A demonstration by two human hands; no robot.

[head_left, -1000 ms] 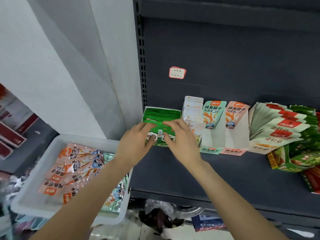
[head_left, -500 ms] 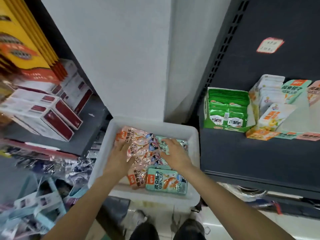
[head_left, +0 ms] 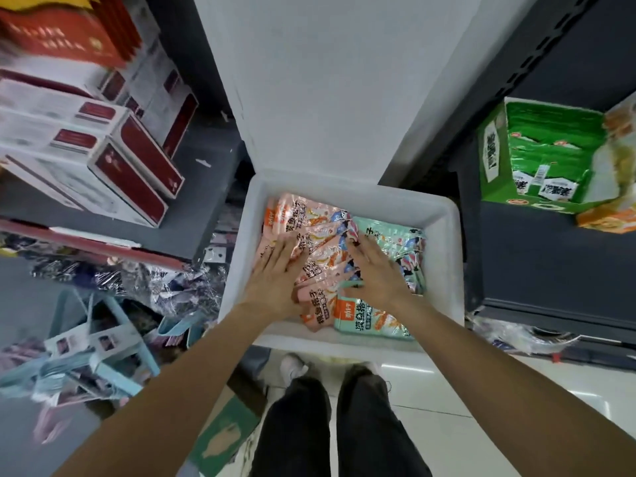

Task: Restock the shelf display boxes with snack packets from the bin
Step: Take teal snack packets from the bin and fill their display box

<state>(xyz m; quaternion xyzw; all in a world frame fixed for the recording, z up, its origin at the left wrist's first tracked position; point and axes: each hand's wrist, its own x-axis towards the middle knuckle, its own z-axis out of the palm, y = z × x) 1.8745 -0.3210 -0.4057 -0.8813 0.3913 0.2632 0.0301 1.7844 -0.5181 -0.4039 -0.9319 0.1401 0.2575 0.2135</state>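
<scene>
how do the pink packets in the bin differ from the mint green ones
The pink packets fill the left and middle of the white bin; the mint green packets lie on its right and near side. The pink ones are fanned in an overlapping pile under the left hand; the right hand lies across the border between both colours. They share shape, an orange logo patch and similar printing.

White bin (head_left: pixel 444 235): pink packets (head_left: pixel 316 232) left, mint packets (head_left: pixel 395 235) right; green display box (head_left: pixel 495 187) on shelf.

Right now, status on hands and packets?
Left hand flat on pink packets. Right hand flat on mint packets. All in bin. Nothing lifted, nothing blocking.
</scene>
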